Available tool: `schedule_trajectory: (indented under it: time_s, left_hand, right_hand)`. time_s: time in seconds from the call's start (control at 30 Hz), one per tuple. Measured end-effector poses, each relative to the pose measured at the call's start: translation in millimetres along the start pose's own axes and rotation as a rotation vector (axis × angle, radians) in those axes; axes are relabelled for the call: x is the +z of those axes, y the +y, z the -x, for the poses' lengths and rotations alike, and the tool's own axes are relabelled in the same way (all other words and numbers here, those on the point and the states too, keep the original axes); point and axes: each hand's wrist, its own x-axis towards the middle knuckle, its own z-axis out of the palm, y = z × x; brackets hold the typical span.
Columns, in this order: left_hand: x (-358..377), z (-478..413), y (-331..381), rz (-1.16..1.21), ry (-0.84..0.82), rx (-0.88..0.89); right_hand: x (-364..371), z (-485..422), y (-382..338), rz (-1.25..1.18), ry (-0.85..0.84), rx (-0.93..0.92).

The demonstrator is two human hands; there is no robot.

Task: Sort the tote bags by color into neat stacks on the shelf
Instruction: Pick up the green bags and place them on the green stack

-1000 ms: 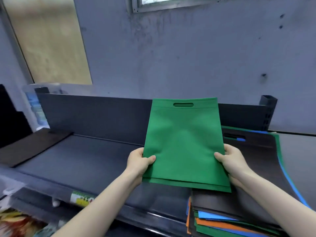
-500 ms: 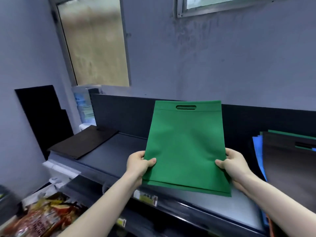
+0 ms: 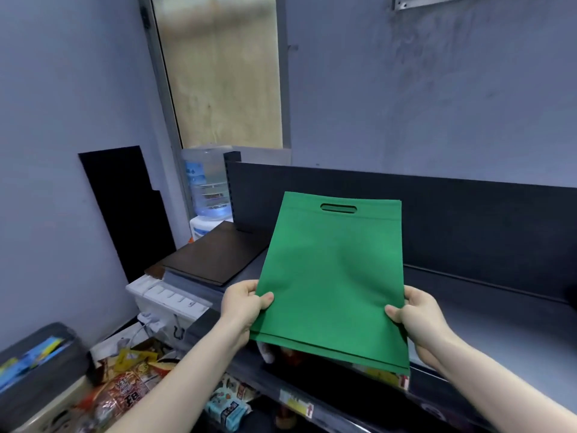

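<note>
Stack (image 3: 215,257), jug (image 3: 207,185) left of green bag (image 3: 334,276)

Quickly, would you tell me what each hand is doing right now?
Left hand: pinching the green tote bag at its left edge.
Right hand: pinching the same bag's right edge.

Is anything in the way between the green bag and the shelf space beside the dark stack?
Nothing visible. The left hand and right hand hold the green bag above the shelf, whose bare surface lies just behind it. The dark stack sits flat at the shelf's left end, off to the side.
</note>
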Motion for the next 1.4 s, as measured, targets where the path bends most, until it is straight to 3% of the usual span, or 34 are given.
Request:
schedule_trajectory:
  time_s: [0.3, 1.03, 1.23, 1.4]
  left_hand:
    - [-25, -57, -24, 0.023, -0.003, -0.072]
    - [-43, -211, -25, -0.316, -0.191, -0.061]
    - [-48, -227, -20, -0.698, -0.160, 0.081]
    - [-52, -234, -15, -0.963, -0.250, 0.111]
  right_hand:
    - [49, -37, 8, 0.045, 0.026, 0.047]
    - [106, -126, 25, 0.060, 0.012, 0.161]
    - [113, -135, 24, 0.153, 0.056, 0.177]
    - [117, -141, 27, 0.296, 0.141, 0.177]
